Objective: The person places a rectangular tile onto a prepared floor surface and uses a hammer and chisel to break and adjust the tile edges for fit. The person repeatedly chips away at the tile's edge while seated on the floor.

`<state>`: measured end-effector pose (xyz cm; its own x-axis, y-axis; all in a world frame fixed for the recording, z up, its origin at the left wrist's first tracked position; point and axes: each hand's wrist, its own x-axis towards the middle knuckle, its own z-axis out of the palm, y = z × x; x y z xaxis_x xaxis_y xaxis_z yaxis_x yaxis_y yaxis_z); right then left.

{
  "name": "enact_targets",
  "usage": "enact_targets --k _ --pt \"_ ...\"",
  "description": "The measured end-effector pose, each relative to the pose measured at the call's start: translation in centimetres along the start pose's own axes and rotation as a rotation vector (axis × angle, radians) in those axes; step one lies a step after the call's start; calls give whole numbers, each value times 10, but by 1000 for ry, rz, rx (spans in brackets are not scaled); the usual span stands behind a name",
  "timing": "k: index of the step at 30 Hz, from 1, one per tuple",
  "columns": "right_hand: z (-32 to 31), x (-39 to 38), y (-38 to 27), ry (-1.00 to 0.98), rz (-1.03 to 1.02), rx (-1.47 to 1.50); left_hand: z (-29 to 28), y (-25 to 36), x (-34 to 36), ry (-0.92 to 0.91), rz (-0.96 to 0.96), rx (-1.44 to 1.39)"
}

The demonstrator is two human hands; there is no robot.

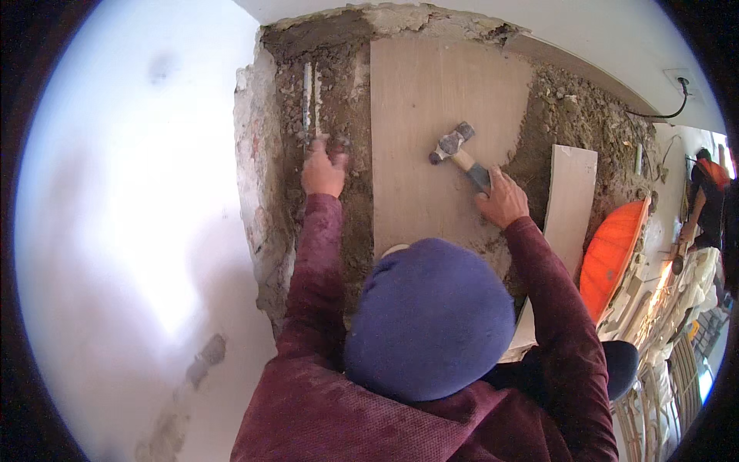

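A hammer (465, 158) with a stubby grey metal head, a pale wooden shaft and a dark grip lies over a large beige tile (431, 85). My right hand (503, 200) is closed on the end of its handle. At the left, in the strip of rough mortar beside the tile, my left hand (323, 171) is at the lower end of two narrow whitish strips (307, 96). Motion smears its fingers, so whether they grip a strip cannot be made out. A round dark blue cloth-covered form (431, 319) between my arms hides the tile's near part.
A white wall (131, 192) borders the left. Right of the tile are bare mortar (566, 108), a narrow tile piece (570, 185) and an orange basin-like container (612, 250). A black cable (666, 115) leaves a wall socket. Another person (707, 189) is at the far right, near bright sparks.
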<state>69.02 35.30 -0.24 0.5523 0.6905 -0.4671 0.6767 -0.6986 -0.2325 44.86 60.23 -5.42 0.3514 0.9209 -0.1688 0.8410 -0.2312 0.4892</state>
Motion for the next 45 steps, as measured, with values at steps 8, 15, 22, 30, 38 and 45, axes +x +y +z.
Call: enact_targets --k 8,15,22,30,38,45 --pt "-35 -3 -41 65 -38 389 -64 53 42 -145 197 -1399" --pt "-77 18 -75 131 -62 365 -28 73 106 225 369 -1456" --pt "-71 14 -54 232 -63 546 -5 28 45 -67 126 -1604" --pt "-104 -6 -99 137 -125 819 -71 -6 -10 -252 284 -853" --pt "-173 -34 -149 126 -521 1101 -73 25 46 -398 541 -818" --pt "-165 -35 -120 220 -671 698 -61 53 34 -435 396 -803"
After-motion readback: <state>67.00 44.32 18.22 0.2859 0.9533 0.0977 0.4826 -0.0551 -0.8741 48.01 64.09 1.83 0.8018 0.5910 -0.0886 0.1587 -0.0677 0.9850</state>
